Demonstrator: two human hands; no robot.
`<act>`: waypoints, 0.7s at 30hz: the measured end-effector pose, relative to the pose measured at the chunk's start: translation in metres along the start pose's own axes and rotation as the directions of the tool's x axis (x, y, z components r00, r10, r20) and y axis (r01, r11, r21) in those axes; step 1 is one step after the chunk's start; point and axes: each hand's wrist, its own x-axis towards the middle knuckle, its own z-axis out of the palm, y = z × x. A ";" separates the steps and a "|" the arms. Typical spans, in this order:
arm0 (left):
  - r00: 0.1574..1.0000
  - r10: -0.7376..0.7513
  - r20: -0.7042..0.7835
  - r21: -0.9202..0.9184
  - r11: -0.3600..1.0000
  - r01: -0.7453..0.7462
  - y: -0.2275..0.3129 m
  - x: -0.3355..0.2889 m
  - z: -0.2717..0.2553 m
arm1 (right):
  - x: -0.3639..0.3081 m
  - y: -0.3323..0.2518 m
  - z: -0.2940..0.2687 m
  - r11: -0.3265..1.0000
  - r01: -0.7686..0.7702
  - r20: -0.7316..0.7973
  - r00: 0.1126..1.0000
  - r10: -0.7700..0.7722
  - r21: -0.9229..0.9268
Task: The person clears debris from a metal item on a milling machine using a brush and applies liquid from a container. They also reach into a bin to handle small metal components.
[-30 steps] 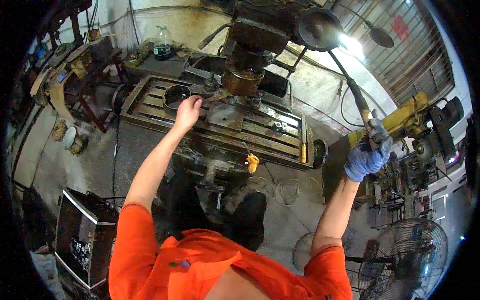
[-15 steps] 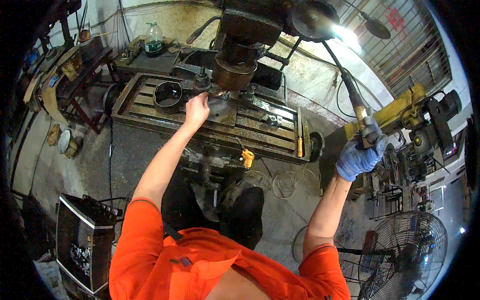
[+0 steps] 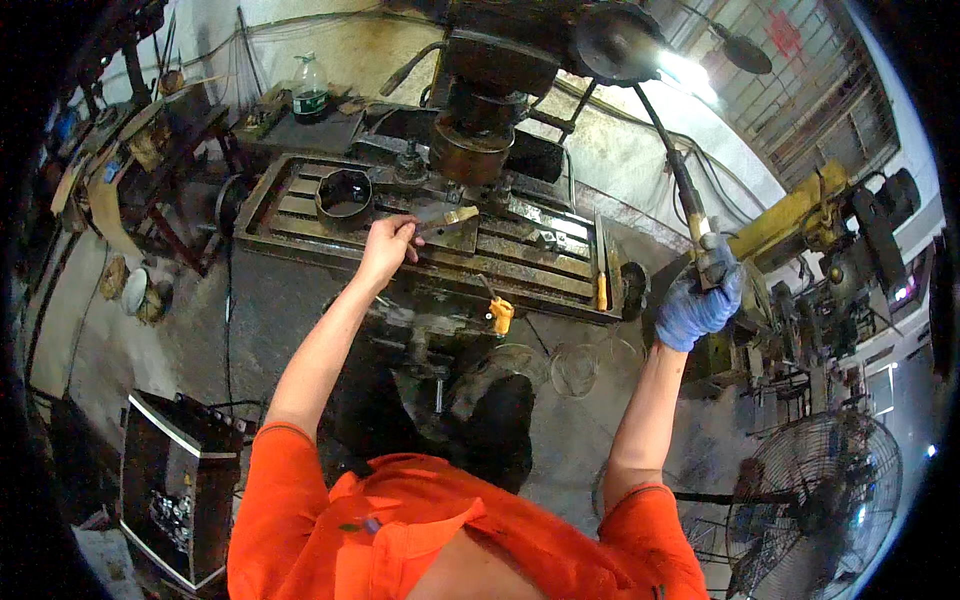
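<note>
My bare left hand [image 3: 388, 250] is closed around the handle of a flat brush [image 3: 445, 218]. Its pale bristles point right, over the slotted machine table [image 3: 500, 262], in front of the spindle head [image 3: 470, 150]. Out to the right, my right hand [image 3: 698, 300], in a blue-grey glove, grips the end of a long lever [image 3: 690, 190] that slopes down from the machine. A dark round tin [image 3: 344, 212] stands on the table left of the brush, with dark contents. Small metal blocks [image 3: 548, 240] lie on the table's right part.
A yellow-handled tool [image 3: 602, 290] lies along the table's right end. A yellow object [image 3: 500, 315] hangs at the front edge. A standing fan [image 3: 820, 510] is at lower right, and a bin with metal parts [image 3: 175, 515] at lower left. Beyond the table stands a plastic bottle [image 3: 309, 90].
My left hand has drawn back toward me from near the spindle head, bringing the brush into plain sight. My right hand and the lever end have shifted a little left.
</note>
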 end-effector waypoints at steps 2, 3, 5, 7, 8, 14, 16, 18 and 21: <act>0.999 -0.013 0.038 -0.029 0.999 0.014 0.002 -0.005 -0.003 | -0.003 0.004 -0.001 0.990 -0.040 -0.025 0.999 0.044 0.135; 0.999 -0.027 0.036 -0.067 0.997 0.029 0.002 -0.008 -0.002 | -0.003 0.006 -0.003 0.988 -0.031 -0.005 0.999 0.032 0.150; 0.998 -0.051 0.046 -0.122 0.991 0.056 0.002 -0.012 -0.003 | -0.005 0.012 -0.007 0.988 -0.005 -0.001 1.000 0.005 0.156; 0.998 -0.050 0.049 -0.114 0.992 0.056 -0.004 -0.010 -0.004 | -0.008 0.015 -0.008 0.990 -0.022 -0.046 0.999 0.029 0.143; 0.998 -0.052 0.047 -0.114 0.992 0.057 -0.004 -0.011 -0.005 | -0.011 0.015 -0.007 0.988 -0.055 -0.086 0.994 0.068 0.142; 0.992 -0.111 0.067 -0.078 0.990 0.116 0.004 -0.014 -0.001 | -0.014 0.011 -0.009 0.998 -0.018 -0.083 0.996 0.013 -0.056; 0.993 -0.095 0.076 -0.045 0.994 0.099 0.003 -0.011 -0.004 | -0.014 0.019 -0.011 0.992 -0.046 -0.071 0.996 0.054 0.116; 0.992 -0.108 0.069 -0.087 0.990 0.114 0.002 -0.008 -0.001 | -0.008 0.002 -0.002 0.984 -0.053 -0.037 0.998 0.060 0.168; 0.990 -0.131 0.055 -0.087 0.987 0.135 0.005 -0.004 0.004 | -0.005 0.012 -0.011 0.958 -0.061 -0.033 0.997 0.073 0.282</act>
